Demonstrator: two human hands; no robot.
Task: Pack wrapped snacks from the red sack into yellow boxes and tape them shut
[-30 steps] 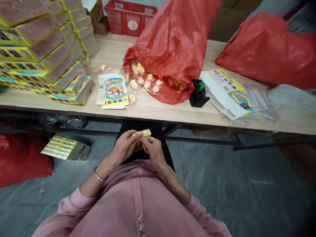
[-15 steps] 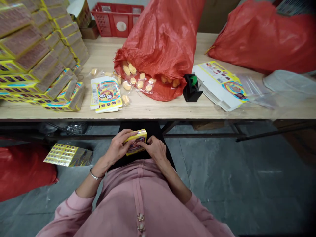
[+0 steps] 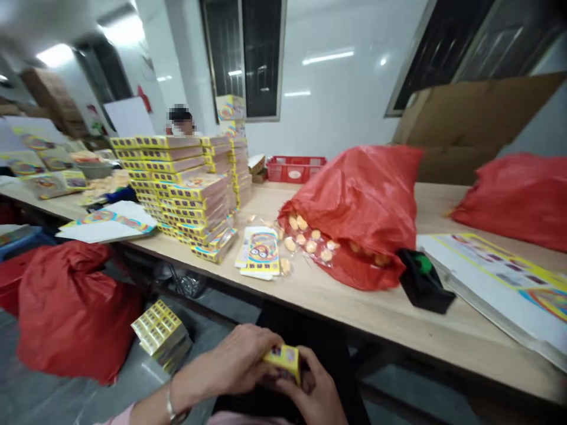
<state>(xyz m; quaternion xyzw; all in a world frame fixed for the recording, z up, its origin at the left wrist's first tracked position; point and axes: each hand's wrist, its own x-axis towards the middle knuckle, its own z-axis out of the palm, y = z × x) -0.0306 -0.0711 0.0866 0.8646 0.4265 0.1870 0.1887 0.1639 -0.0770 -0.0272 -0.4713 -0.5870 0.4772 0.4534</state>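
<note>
A small yellow printed box [image 3: 290, 358] is held low over my lap, below the table's front edge. My left hand [image 3: 241, 361], with a silver bangle on its wrist, is closed around the box's left end. My right hand [image 3: 316, 386] grips its right side, with the thumb across the front. The fingers hide much of the box, and slight blur hides its print. On the table beyond lie flat printed cards [image 3: 261, 254] with a cartoon face. Beside them, small wrapped yellowish pieces [image 3: 312, 243] spill from the mouth of a red sack [image 3: 354, 200].
Tall stacks of yellow boxes [image 3: 177, 177] stand to the left, with a person [image 3: 181, 121] behind them. A black tape dispenser [image 3: 427, 286] and flat cartons [image 3: 496, 283] lie to the right. On the floor are a red sack [image 3: 75, 313] and a bundle of boxes [image 3: 162, 333].
The view has swung up and to the left, bringing in the wall, windows and a person. Both hands still hold the box, now tipped with its narrow printed side upward.
</note>
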